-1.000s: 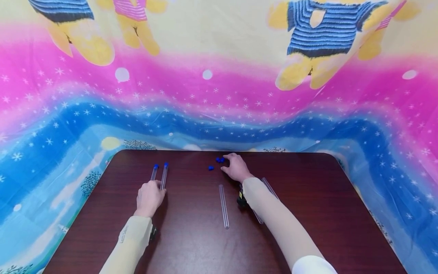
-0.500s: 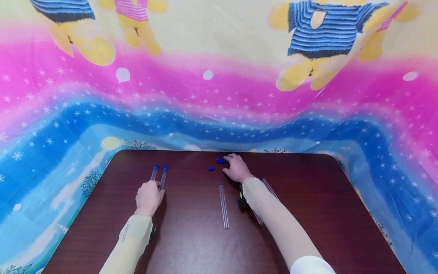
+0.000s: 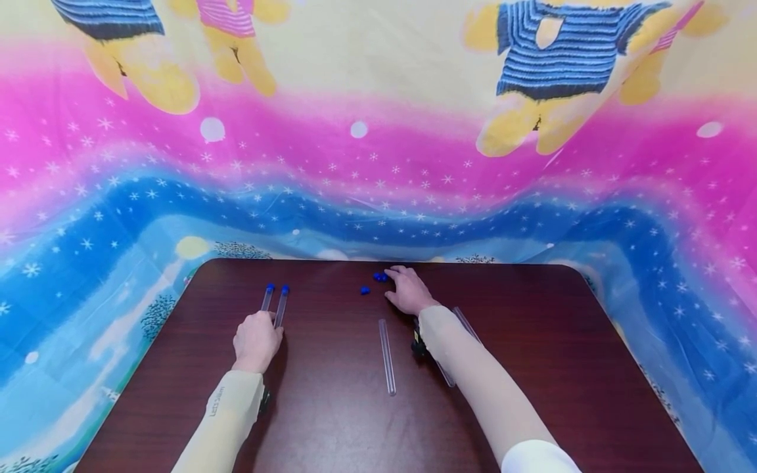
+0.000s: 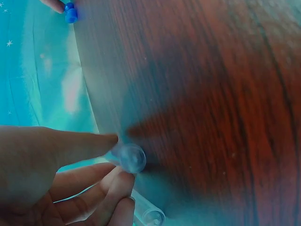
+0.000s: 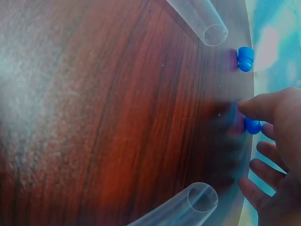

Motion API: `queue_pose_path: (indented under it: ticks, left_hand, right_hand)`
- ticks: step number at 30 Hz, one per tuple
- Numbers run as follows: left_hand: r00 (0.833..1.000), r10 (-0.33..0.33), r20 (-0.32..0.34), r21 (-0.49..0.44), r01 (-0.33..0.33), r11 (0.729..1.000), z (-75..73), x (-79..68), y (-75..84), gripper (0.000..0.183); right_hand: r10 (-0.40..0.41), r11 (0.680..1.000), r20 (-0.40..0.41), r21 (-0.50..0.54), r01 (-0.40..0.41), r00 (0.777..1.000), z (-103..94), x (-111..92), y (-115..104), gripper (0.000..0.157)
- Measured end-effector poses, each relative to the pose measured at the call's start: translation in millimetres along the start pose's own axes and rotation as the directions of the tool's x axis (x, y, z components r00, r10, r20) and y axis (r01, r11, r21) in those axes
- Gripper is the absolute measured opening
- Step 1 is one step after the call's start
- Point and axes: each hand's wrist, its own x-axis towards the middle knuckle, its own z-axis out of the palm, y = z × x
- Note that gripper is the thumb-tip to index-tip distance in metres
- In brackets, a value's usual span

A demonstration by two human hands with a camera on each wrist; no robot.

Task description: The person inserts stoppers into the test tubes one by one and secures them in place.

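Observation:
On the left side of the table, my left hand [image 3: 257,340] pinches a clear test tube [image 3: 280,311] with a blue cap between thumb and fingers. Its rounded end [image 4: 133,158] faces the left wrist camera. Another capped test tube [image 3: 267,301] lies alongside, partly hidden under that hand. At the far side, my right hand [image 3: 409,290] has its fingers spread loosely beside a small cluster of blue caps [image 3: 380,277]. Its thumb and fingertips come right up to a blue cap [image 5: 253,125] in the right wrist view. A single blue cap [image 3: 365,290] lies nearer to me.
An uncapped test tube [image 3: 387,358] lies mid-table. Two more tubes, one at the right [image 3: 467,323] and one lower [image 3: 446,377], are partly covered by the right forearm. A patterned cloth [image 3: 378,217] hangs behind the dark wooden table [image 3: 331,407].
My left hand has drawn the capped test tube slightly toward me and left, so its cap is about level with the other tube's cap. The right hand has barely shifted.

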Motion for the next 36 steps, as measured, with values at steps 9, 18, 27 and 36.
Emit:
queue_pose_path:
  ticks: [9,18,27,36]
  left_hand:
    - [1.000,0.016,-0.015,0.010,-0.016,1.000,-2.3,0.1,-0.5,0.024]
    - [1.000,0.008,-0.019,0.000,-0.008,1.000,-1.2,0.3,0.3,0.038]
    - [0.998,0.019,-0.067,0.011,-0.018,1.000,-3.1,0.4,5.4,0.045]
    - [0.991,0.061,-0.118,0.004,-0.061,0.998,0.4,-0.4,13.8,0.048]
  right_hand:
    - [0.020,1.000,-0.049,0.009,-0.019,0.999,4.1,2.7,1.1,0.048]
    - [0.010,1.000,-0.057,0.021,-0.009,0.998,5.2,3.0,-3.8,0.045]
    - [0.006,0.999,-0.103,0.035,-0.003,0.995,6.0,1.4,-5.0,0.029]
    - [0.014,0.999,-0.137,0.036,-0.009,0.990,10.2,-0.5,-1.1,0.017]
